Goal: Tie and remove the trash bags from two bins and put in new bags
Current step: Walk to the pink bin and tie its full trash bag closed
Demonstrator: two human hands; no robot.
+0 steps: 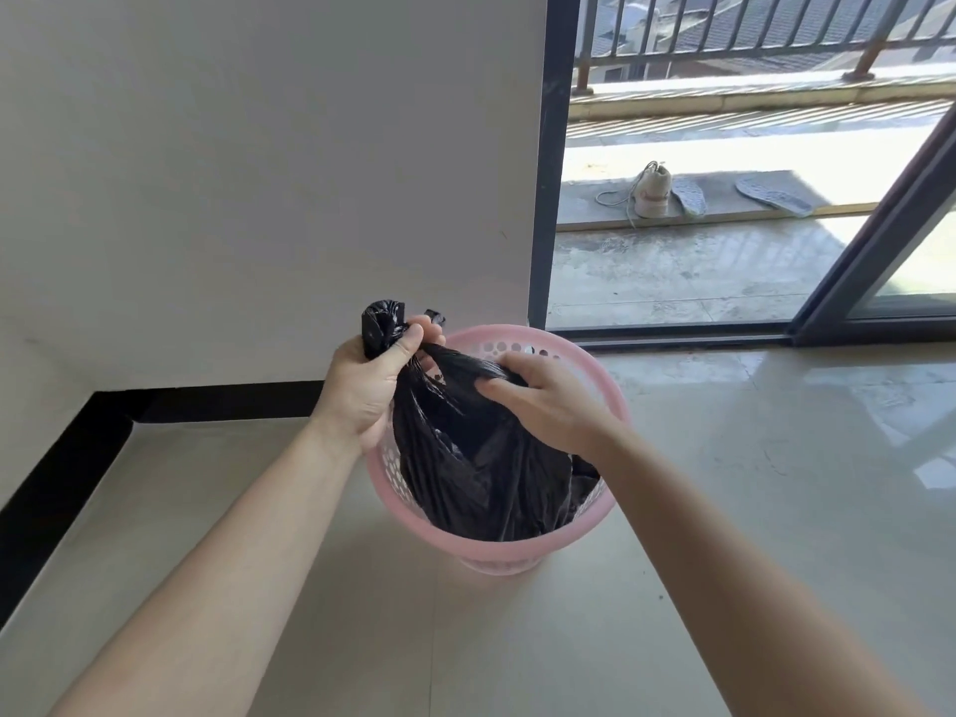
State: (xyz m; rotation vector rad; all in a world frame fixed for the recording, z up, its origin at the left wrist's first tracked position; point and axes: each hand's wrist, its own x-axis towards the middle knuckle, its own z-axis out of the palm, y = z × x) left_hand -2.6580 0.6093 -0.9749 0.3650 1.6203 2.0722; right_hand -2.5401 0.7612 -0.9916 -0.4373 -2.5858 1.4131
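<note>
Glossy, crinkled black trash bag (481,478) sits in a round pink perforated plastic bin (522,553) — left hand (370,385) fists its twisted neck, right hand (543,406) pinches a gathered fold alongside.

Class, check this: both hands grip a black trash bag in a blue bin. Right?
No: the head view shows a pink bin, not blue. The left hand and right hand do grip the black trash bag in it.

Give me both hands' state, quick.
Left hand: closed, gripping the gathered neck of the black plastic trash bag.
Right hand: closed, pinching a fold of that bag above the round pink plastic bin.
</note>
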